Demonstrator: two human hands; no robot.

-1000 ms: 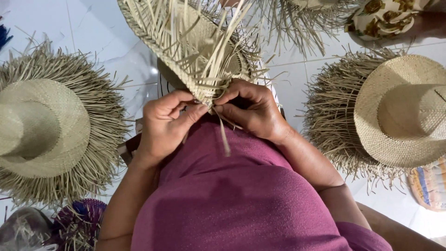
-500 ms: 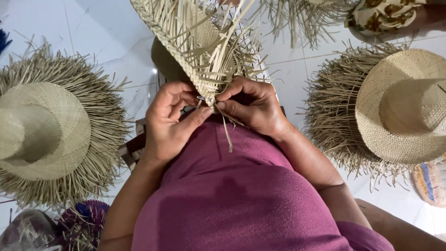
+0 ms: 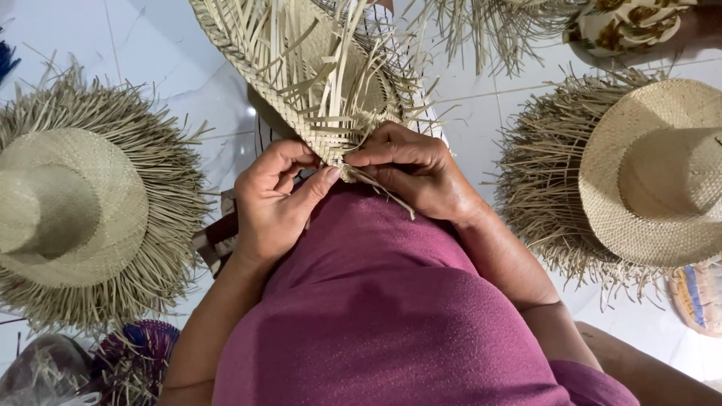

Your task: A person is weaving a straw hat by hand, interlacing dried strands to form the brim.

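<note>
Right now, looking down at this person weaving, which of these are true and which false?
1. Both hands pinch the woven edge of a straw hat. True: the left hand and right hand meet at the unfinished hat.
2. The hat in work has a trimmed, smooth rim. False: loose strands stick out all around it.
3. A fringed hat lies on the floor at the person's left. True.
4. The floor is dark wood. False: it is pale tile.
5. The person's top is green. False: it is magenta.

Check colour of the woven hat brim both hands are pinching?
Pale straw-tan woven brim, plaited strips with loose ends; head view.
</note>
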